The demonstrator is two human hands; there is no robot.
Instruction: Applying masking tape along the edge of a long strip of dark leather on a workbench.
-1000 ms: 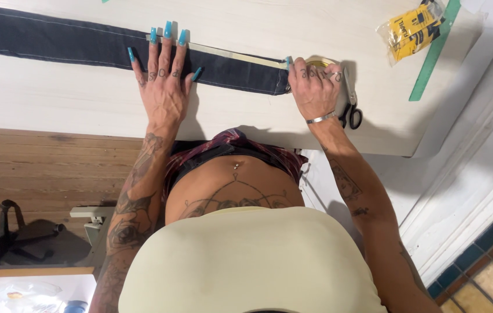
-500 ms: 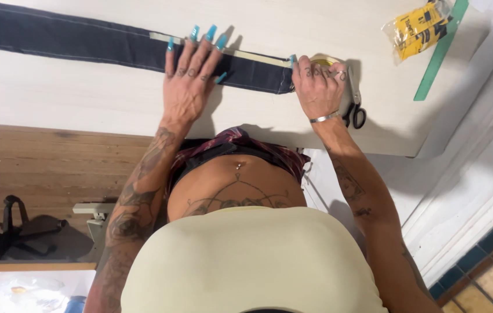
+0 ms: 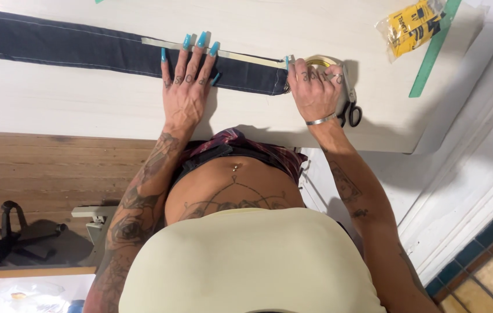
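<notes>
Two hands work one long denim strip (image 3: pixel 84 43) lying left to right across the table (image 3: pixel 84 104). Left hand (image 3: pixel 185 87) presses flat, fingers spread, on strip and tape (image 3: pixel 240 56); right hand (image 3: pixel 316 87), at the strip's right end, grips the tape roll (image 3: pixel 319 59).

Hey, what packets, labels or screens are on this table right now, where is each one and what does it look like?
Plastic packet: far right corner of the white table, beside the green ruler; clear crinkled bag with yellow and black contents.
No signs or screens in view.
</notes>
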